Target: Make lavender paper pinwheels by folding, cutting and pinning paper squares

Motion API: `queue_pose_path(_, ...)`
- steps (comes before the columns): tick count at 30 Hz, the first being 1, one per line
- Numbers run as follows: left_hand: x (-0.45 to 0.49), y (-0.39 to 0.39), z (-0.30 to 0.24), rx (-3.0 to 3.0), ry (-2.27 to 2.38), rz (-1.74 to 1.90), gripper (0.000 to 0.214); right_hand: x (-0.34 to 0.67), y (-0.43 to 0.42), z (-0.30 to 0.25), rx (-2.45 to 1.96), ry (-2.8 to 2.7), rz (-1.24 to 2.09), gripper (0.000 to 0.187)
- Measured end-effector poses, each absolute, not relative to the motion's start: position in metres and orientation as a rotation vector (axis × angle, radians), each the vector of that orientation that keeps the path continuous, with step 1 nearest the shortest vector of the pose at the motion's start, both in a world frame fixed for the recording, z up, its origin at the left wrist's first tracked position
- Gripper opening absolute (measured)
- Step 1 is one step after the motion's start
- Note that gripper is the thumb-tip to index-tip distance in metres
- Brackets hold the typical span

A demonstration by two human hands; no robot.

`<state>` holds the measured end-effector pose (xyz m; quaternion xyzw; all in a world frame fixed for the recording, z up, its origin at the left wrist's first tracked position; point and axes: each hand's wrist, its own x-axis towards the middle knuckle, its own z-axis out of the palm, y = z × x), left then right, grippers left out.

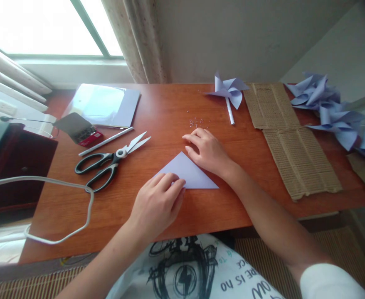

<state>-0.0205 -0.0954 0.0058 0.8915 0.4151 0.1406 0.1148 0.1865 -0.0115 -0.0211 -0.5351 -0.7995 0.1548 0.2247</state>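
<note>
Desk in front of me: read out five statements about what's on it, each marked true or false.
1. The left hand touches the paper triangle. True.
2. The scissors lie to the left of the triangle. True.
3. They are closed. False: their blades stand apart.
4. A pinwheel on a white stick lies beyond the right hand. True.
5. The right hand grips the scissors. False: it is beside the triangle.

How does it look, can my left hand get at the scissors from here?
Likely yes: nothing seems to lie between your left hand and the open scissors to its left, though that hand is on the paper triangle. The white cable runs close to the scissors.
</note>
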Motion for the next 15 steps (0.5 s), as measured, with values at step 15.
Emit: queue_pose_path(15,-0.022,-0.115,-0.01,2.495,1.282,0.385,0.019,0.18,-0.019,-0.005,-1.345,-2.063,0.893,0.004)
